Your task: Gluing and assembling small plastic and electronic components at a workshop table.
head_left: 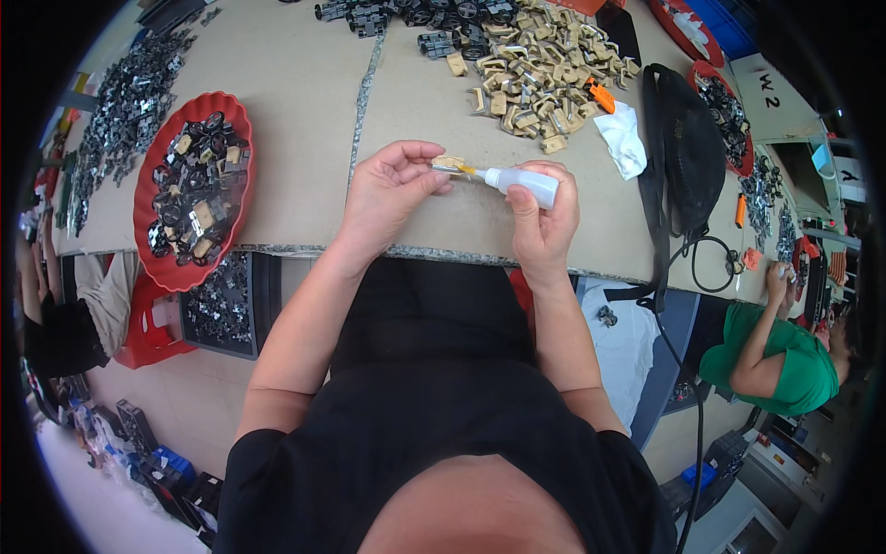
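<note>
My left hand (395, 191) pinches a small tan and silver part (448, 162) between thumb and fingertips, above the near part of the table. My right hand (546, 217) is wrapped round a small white squeeze bottle (528, 185), which lies sideways with its nozzle pointing left. The amber-coloured tip of the nozzle reaches the part in my left hand; whether it touches or is just short of it I cannot tell. Beyond my hands is a large pile of similar tan and metal parts (544, 69).
A red scalloped tray (146, 208) of black and tan pieces stands on the left. Small dark metal parts (129, 102) lie behind it. On the right are a white tissue (623, 138), an orange tool (602, 96) and a black bag (688, 152). Co-workers sit at both sides, one in green (780, 360).
</note>
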`<state>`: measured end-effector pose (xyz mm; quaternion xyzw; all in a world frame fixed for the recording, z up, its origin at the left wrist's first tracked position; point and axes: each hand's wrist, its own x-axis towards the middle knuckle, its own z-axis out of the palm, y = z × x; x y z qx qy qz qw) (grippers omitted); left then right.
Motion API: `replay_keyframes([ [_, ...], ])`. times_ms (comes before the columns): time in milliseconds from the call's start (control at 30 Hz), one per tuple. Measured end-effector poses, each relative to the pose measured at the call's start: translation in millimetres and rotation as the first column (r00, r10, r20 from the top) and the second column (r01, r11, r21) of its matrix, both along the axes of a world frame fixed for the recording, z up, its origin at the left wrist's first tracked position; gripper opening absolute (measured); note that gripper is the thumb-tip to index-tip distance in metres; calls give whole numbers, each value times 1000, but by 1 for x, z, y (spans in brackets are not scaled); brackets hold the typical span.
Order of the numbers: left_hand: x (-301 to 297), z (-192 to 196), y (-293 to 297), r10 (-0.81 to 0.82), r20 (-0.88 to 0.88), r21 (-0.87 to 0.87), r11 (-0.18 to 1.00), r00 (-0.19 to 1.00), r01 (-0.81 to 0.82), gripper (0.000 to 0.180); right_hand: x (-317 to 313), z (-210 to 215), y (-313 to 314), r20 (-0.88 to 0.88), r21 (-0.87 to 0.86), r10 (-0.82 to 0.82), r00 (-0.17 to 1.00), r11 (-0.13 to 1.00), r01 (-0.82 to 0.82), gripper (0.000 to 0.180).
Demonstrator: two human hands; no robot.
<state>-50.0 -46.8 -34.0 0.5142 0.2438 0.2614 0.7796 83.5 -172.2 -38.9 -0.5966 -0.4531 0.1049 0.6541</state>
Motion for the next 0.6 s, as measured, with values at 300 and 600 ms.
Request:
replay_keyframes([
  [300,2,0,2,-7,37,-47,999,999,9,22,19,22,-8,-634,196,70,771,978,73,27],
  [600,9,14,-6,-121,14,-97,988,993,122,24,60,-1,-35,-359,-125,-216,908,975,183,31],
])
